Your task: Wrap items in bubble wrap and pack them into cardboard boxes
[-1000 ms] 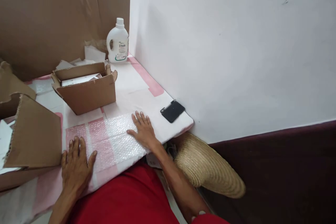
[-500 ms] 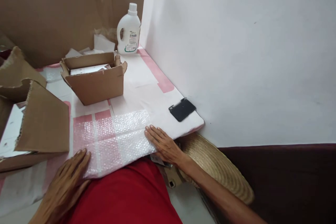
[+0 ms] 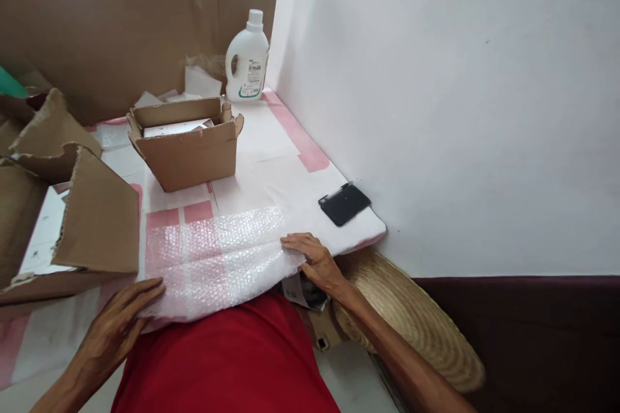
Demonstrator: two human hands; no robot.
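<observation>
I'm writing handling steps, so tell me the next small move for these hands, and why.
Probably fold the near edge of the bubble wrap away from the body: the left hand is at its left end, the right hand at its right, and it lies spread between them.

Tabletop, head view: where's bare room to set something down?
The widest bare patch of tabletop lies between the middle box and the black flat case, beyond the bubble wrap, running back toward the white bottle. It's crowded around the left box and along the near edge, with the left hand and right hand at the wrap.
</observation>
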